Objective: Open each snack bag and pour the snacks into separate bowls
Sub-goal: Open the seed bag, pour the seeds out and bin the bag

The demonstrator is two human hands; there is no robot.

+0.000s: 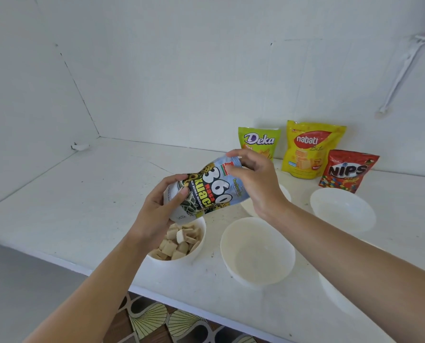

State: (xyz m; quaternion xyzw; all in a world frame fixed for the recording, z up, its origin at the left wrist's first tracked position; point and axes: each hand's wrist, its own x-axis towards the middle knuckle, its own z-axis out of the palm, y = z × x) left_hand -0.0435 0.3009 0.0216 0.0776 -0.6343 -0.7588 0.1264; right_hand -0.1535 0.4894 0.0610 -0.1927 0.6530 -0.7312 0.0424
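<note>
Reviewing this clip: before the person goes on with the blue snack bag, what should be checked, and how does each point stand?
1. Grip on the blue bag: ok. The left hand grips its lower end and the right hand pinches its upper end.
2. Bag opened: cannot tell. No tear or open mouth shows.
3. Bag over an unused bowl: not ok. Its lower end hangs above the filled bowl, which holds square biscuits.
4. An empty bowl nearby: ok. It stands just right of the filled bowl.
5. Other bags out of the way: ok. The Deka bag, nabati bag and Nips bag stand by the wall.
</note>
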